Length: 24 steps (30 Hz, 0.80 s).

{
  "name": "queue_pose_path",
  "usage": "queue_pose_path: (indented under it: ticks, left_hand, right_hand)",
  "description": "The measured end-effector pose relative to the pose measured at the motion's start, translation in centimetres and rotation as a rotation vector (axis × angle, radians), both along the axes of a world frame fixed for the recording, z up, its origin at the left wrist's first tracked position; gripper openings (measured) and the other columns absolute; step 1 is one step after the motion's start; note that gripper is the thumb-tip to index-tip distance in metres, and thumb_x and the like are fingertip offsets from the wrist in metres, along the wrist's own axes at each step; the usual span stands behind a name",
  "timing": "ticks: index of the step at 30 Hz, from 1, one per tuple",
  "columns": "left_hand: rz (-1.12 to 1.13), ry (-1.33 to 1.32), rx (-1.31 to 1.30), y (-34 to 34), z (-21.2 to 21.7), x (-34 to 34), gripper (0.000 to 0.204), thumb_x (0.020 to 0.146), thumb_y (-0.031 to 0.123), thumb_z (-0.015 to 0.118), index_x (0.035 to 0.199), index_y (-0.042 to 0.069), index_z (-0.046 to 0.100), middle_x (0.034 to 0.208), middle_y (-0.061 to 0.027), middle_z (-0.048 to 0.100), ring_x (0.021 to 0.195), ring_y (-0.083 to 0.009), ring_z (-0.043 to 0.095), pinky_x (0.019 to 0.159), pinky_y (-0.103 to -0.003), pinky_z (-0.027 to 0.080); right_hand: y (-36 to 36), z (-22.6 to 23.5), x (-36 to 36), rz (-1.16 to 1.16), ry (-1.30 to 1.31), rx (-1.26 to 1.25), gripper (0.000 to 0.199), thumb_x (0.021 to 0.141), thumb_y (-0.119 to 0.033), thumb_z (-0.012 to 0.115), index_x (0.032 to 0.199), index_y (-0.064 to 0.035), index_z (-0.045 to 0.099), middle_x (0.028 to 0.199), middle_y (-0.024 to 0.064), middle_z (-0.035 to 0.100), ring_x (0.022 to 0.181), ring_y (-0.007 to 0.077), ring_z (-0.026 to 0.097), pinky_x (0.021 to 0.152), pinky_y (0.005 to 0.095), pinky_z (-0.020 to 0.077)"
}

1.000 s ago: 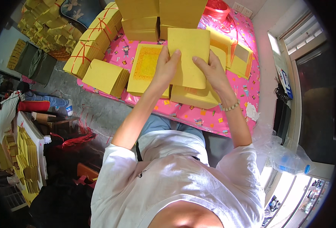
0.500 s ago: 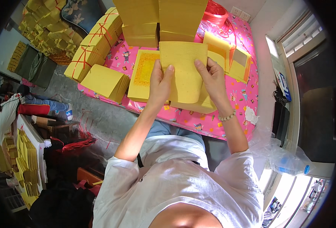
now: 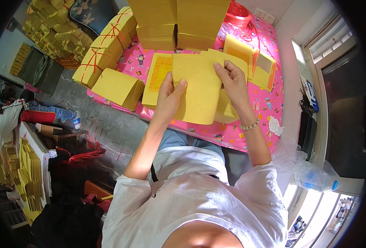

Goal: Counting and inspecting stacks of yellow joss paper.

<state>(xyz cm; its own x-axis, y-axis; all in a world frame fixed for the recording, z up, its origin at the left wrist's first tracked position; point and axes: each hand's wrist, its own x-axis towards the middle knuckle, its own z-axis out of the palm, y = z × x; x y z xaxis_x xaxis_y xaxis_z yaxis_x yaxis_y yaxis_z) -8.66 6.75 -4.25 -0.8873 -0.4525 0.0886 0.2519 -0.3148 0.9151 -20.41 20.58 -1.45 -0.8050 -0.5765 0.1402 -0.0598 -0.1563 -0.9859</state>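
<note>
1. The pink cloth is spread wide, and room for moving is given on the right, up to the wall
2. The far side is blocked by tall yellow stacks
3. The yellow paper is held up over the cloth, its bottom edge seen near the cloth's front edge; the step in hand seems to be holding and handling it
4. Its left edge is pinched by the left hand, thumb in front
5. Its upper right edge is pinched by the right hand, fingers curled; for the next move, a gentle, even hold seems to be needed
</note>
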Motion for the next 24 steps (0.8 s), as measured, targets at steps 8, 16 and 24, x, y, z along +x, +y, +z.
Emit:
queue_pose_path:
  ticks: [8, 16, 24]
  left_hand:
    - [-0.090, -0.202, 0.054, -2.1, 0.9, -1.0, 0.032, 0.093, 0.010, 0.049, 0.123, -0.001, 0.046, 0.116, -0.0093, 0.058, 0.104, -0.0156, 0.056, 0.090, -0.029, 0.043]
    - [-0.071, -0.219, 0.049, -3.3, 0.9, -1.0, 0.033, 0.094, 0.010, 0.048, 0.125, -0.001, 0.046, 0.118, -0.0100, 0.058, 0.106, -0.0159, 0.055, 0.091, -0.029, 0.042]
    - [-0.058, -0.198, 0.028, -4.0, 0.6, -1.0, 0.032, 0.094, 0.010, 0.047, 0.125, -0.001, 0.045, 0.117, -0.0097, 0.058, 0.107, -0.0159, 0.055, 0.092, -0.029, 0.042]
  right_hand:
    - [0.2, -0.2, -0.2, 0.159, -0.001, 0.350, 0.033, 0.090, -0.033, 0.060, 0.093, -0.0007, 0.066, 0.075, 0.0004, 0.065, 0.062, 0.0047, 0.059, 0.053, 0.0194, 0.0465]
    - [-0.1, 1.1, 0.4, 0.285, -0.091, 0.476, 0.038, 0.089, -0.036, 0.060, 0.090, 0.0021, 0.066, 0.074, 0.0031, 0.066, 0.061, 0.0055, 0.060, 0.052, 0.0202, 0.0495]
    - [-0.4, 0.7, 1.4, 0.279, -0.084, 0.448, 0.034, 0.089, -0.035, 0.062, 0.089, -0.0013, 0.067, 0.071, 0.0011, 0.065, 0.057, 0.0052, 0.059, 0.048, 0.0186, 0.0464]
